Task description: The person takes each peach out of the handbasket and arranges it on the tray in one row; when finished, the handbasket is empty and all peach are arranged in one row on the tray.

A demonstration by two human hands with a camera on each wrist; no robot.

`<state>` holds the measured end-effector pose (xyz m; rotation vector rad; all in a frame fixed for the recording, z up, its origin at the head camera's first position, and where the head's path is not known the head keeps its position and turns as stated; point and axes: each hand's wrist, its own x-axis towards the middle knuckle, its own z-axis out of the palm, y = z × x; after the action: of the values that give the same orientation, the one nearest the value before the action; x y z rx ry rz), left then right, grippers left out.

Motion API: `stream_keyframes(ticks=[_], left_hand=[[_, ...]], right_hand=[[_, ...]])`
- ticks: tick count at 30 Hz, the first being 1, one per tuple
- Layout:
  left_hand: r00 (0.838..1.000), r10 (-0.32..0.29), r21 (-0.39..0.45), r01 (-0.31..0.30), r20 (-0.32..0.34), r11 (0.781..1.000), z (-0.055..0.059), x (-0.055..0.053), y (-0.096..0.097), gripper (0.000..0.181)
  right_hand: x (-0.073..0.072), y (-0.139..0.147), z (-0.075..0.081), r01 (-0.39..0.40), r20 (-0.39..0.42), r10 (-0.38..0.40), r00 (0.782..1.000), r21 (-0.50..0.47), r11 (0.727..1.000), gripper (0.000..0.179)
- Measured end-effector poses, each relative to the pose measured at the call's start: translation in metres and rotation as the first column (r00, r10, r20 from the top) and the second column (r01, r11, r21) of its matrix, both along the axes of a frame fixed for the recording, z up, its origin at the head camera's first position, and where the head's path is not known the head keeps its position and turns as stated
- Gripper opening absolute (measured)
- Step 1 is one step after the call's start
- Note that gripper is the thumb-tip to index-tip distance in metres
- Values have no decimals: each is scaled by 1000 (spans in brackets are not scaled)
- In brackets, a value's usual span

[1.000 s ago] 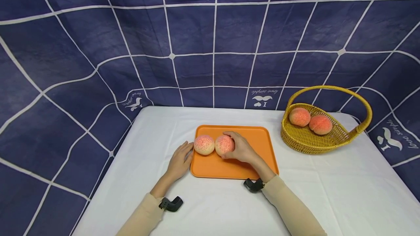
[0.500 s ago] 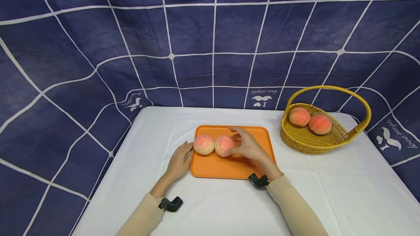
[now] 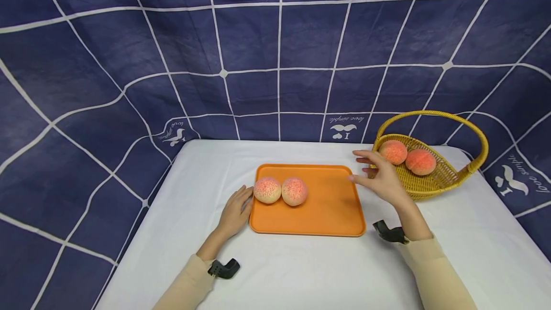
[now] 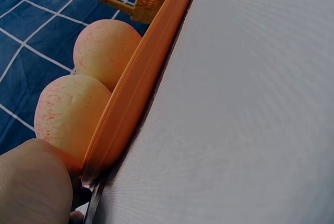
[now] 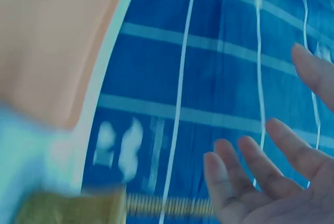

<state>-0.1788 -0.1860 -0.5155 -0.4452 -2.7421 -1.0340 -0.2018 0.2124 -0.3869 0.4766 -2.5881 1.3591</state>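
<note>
Two peaches, pale yellow with pink speckles, sit side by side on the left half of an orange tray: the left peach and the right peach. My left hand rests at the tray's left edge, close beside the left peach, fingers fairly straight; the left wrist view hides most of them. Above the table, between the tray and a yellow wicker basket, my right hand hangs with fingers spread and nothing in it. It covers part of the basket's left side. Inside the basket lie two redder peaches.
The basket's tall arched handle rises at the back right. A white cloth covers the table. Behind it hangs a dark blue curtain with white lines.
My right hand has let go of the right peach on the tray and moved right, to the basket's left side. The left hand and all the peaches have stayed in place.
</note>
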Motion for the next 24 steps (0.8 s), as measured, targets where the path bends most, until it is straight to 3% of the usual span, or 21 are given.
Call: stream_keyframes(ticks=[2,5,8,11,14,19,24], left_hand=[[1000,2,0,-2,3,1000,0,0,0,43],[1000,3,4,-3,7,1000,0,0,0,43],[1000,1,12,-2,11,1000,0,1,0,43],[1000,5,15,-6,9,1000,0,2,0,43],[1000,9,20,-9,6,1000,0,2,0,43],[1000,5,20,-4,-11,1000,-1,1,0,42],[1000,0,20,0,-20,1000,-1,1,0,42]], right_hand=[[0,23,3,101,-41,-101,994,0,995,61],[-1,58,5,270,-33,-269,962,1,963,65],[-6,90,4,423,40,-423,905,7,906,70],[-14,114,0,523,112,-521,846,20,852,72],[-22,129,-5,565,161,-561,812,27,825,72],[-33,144,-14,574,210,-569,795,44,818,74],[-42,152,-25,594,279,-592,756,88,800,73]])
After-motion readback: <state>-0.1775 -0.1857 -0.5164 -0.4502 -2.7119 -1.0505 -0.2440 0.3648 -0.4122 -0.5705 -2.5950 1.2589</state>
